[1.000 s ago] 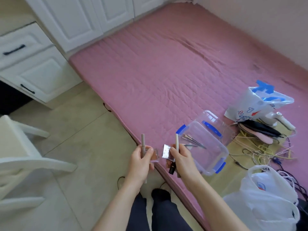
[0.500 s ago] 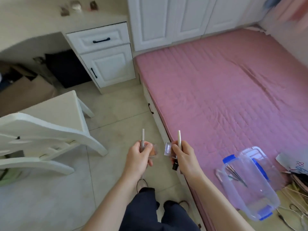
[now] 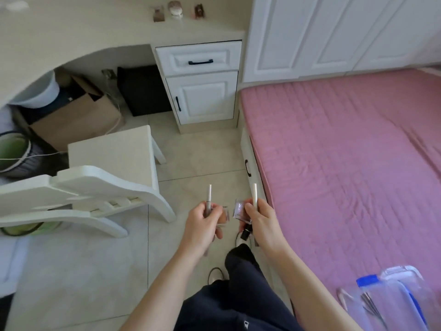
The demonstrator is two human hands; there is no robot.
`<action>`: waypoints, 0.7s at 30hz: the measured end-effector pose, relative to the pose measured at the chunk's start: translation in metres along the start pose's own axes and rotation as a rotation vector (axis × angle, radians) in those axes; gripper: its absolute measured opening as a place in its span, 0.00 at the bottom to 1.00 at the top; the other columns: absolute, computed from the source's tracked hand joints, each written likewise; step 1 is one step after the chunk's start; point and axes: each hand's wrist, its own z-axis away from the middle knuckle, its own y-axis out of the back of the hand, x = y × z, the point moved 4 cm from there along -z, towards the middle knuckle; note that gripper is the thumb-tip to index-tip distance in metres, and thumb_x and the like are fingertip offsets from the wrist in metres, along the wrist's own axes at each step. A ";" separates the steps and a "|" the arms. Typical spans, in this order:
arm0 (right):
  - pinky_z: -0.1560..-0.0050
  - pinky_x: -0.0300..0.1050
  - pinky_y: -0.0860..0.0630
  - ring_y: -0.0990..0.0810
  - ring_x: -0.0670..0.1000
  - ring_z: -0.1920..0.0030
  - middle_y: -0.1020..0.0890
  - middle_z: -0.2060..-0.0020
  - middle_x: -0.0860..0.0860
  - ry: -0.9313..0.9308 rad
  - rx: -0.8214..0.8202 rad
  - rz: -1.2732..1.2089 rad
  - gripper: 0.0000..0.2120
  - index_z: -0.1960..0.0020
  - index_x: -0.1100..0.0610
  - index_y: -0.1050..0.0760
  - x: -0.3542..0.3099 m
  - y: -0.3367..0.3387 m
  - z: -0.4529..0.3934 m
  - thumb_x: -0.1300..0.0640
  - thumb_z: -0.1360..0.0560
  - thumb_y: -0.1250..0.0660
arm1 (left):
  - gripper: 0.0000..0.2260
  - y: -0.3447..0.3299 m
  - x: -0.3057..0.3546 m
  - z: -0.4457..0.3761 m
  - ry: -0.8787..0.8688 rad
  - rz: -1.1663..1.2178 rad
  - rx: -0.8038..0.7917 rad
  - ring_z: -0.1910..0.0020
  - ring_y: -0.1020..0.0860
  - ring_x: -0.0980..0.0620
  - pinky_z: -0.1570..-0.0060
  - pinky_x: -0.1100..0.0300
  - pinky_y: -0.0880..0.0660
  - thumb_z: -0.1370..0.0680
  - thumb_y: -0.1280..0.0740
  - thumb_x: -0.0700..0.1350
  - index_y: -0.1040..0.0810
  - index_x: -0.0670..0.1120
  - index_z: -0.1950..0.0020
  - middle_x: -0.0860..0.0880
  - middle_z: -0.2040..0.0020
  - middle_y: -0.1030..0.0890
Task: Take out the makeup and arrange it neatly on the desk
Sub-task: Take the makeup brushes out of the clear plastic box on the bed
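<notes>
Chair (image 3: 100, 185) is standing at far left, its back projecting toward the walkway; desk (image 3: 95, 29) is lying beyond it, top mostly bare, three small items (image 3: 176, 10) sitting near its right end.

Left hand (image 3: 202, 223) is curling round a grey pencil (image 3: 209, 197) and pinching a clear compact (image 3: 224, 215) beneath it. Right hand (image 3: 260, 223) is gripping a white pencil (image 3: 254, 195), a glittery clear case (image 3: 241, 210) and a dark tube (image 3: 245, 232) hanging below the palm.

Judgement: all pieces light, rigid, smooth plastic; likely slippery when bundled, cases prone to cracking if dropped on tile. Best held at mid-barrel and across case edges.

Floor (image 3: 198, 158) between chair and bed (image 3: 346, 163) is offering a narrow lane to the desk. Box (image 3: 391, 299) is sitting on the bed at lower right, some tools inside.
</notes>
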 end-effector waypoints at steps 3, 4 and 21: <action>0.72 0.40 0.27 0.29 0.54 0.67 0.28 0.67 0.55 0.014 -0.039 0.009 0.07 0.54 0.64 0.29 -0.017 -0.003 -0.030 0.64 0.20 0.44 | 0.07 -0.002 0.020 -0.023 -0.002 0.014 0.031 0.76 0.26 0.52 0.78 0.64 0.33 0.22 0.35 0.46 0.23 0.44 0.54 0.49 0.64 0.17; 0.71 0.41 0.27 0.29 0.54 0.68 0.28 0.68 0.54 0.022 -0.046 0.024 0.07 0.53 0.65 0.29 -0.023 -0.003 -0.041 0.64 0.21 0.44 | 0.06 -0.003 0.027 -0.032 -0.006 0.015 0.042 0.76 0.26 0.52 0.78 0.64 0.33 0.22 0.35 0.46 0.23 0.44 0.55 0.49 0.64 0.18; 0.73 0.44 0.30 0.29 0.50 0.70 0.28 0.69 0.50 0.095 -0.169 0.292 0.07 0.56 0.56 0.30 -0.151 0.007 -0.229 0.59 0.20 0.44 | 0.05 -0.040 0.156 -0.185 -0.007 0.161 0.191 0.77 0.27 0.53 0.77 0.64 0.32 0.22 0.36 0.46 0.22 0.45 0.54 0.50 0.67 0.20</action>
